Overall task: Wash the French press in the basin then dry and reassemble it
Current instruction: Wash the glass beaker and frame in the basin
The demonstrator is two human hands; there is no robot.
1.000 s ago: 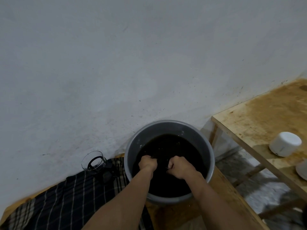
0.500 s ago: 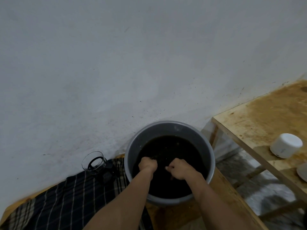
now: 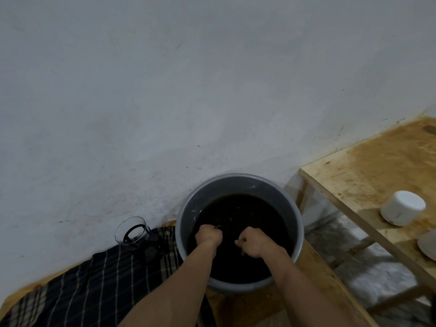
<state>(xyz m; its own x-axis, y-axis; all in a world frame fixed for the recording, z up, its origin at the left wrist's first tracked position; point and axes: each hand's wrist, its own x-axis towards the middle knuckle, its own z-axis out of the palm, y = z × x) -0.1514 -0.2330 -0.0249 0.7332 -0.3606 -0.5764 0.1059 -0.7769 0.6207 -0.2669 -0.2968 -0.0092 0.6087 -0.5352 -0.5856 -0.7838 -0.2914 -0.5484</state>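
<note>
Now, left hand [image 3: 208, 235]: fist curled at the surface of the dark water, gripping something I cannot make out.
Right hand [image 3: 253, 240]: fingers curled too, just beside the left; a small pale bit shows at the fingertips, the rest lost under the water, so what it holds I cannot tell.
Round grey plastic basin [image 3: 292, 208]: full of near-black water, both wrists inside it.
Clear glass French press beaker with black frame [image 3: 132, 233]: standing upright on the dark plaid cloth [image 3: 94, 282], just left of the basin, out of the water.
Step in hand: by my reading, scrubbing a small part of the press under the surface.
Doing it well: work the piece slowly, keep a firm hold, since anything dropped vanishes in that murk; lift it clear to check it.
Wooden table [image 3: 318, 289]: stained, carrying basin and cloth.
Second wooden table [image 3: 368, 166]: to the right, a white cylindrical object [image 3: 402, 211] on it.
Room: pale speckled plaster wall [image 3: 165, 90] close behind.
</note>
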